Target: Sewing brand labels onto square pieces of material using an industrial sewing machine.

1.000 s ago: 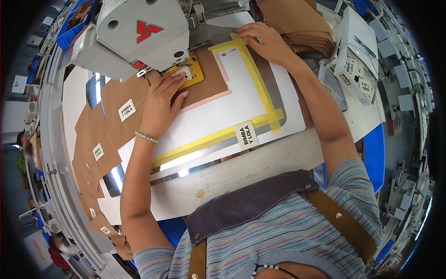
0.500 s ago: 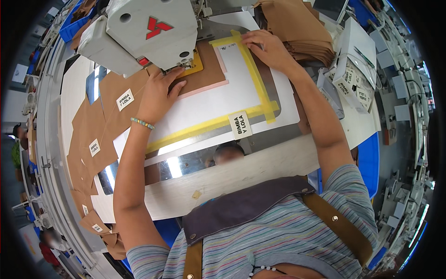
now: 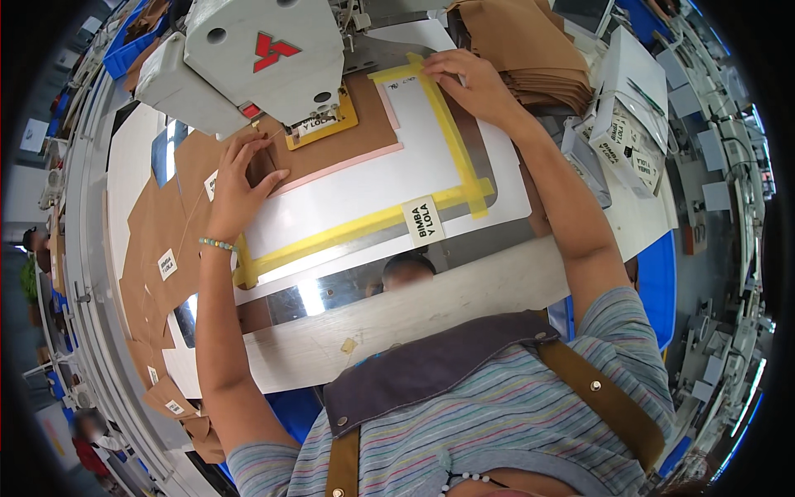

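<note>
- Left hand — flat, fingers spread, gripping nothing — presses the brown leather piece at the sewing machine head's 6 o'clock;
- Right hand lies open on the yellow-taped template, at the piece's 2 o'clock, on the worktop.

Leather-goods or garment sewing workshop, factory floor; large grey industrial sewing machine head over white work plate edged with yellow tape; brown cut pieces with small white tags laid in rows at left; stack of brown pieces at top right; blue bins behind machine; long curved workbench rail along left; more stations with paper sheets at right rim; another person at far left; worker wears apron with brown straps.
</note>
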Demonstrator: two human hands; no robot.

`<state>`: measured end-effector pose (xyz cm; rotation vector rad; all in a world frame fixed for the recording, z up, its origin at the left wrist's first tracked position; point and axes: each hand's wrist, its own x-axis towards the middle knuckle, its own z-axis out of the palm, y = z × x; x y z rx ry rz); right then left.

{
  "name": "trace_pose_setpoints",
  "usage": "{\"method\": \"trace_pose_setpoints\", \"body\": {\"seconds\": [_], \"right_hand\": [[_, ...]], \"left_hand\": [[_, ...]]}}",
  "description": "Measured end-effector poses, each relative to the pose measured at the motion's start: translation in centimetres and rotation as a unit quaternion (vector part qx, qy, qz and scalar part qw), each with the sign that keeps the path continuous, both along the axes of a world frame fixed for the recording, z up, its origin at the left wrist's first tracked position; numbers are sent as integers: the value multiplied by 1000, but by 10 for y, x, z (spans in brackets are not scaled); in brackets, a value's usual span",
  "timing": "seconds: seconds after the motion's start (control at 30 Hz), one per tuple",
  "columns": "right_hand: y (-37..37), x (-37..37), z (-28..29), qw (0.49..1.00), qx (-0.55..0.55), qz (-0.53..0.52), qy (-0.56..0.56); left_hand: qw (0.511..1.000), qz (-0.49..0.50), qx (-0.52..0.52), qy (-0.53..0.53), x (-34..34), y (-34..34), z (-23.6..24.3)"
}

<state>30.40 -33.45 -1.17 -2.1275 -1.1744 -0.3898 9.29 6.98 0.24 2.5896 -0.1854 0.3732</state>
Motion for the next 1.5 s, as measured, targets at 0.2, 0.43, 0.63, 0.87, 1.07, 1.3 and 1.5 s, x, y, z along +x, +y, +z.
{"method": "trace_pose_setpoints", "body": {"seconds": [0.2,0.43,0.63,0.87,1.07,1.3,1.5], "right_hand": [[-16,-46,103,984,47,113,131],[-1,-90,80,988,-110,105,10],[39,-119,48,981,-156,100,-56],[51,-114,20,962,-191,73,-183],[46,-142,34,957,-178,171,-150],[26,-141,39,976,-124,135,-118],[-16,-137,64,980,-163,108,-38]], "left_hand": [[999,-25,-26,23,-4,9,1],[1000,-11,2,18,0,-18,4],[998,28,54,-31,11,-48,-9],[994,-85,-62,-23,-8,-53,-2],[994,-90,42,43,-74,-46,38],[994,79,31,69,-132,32,25],[981,128,27,145,-147,61,27]]}}
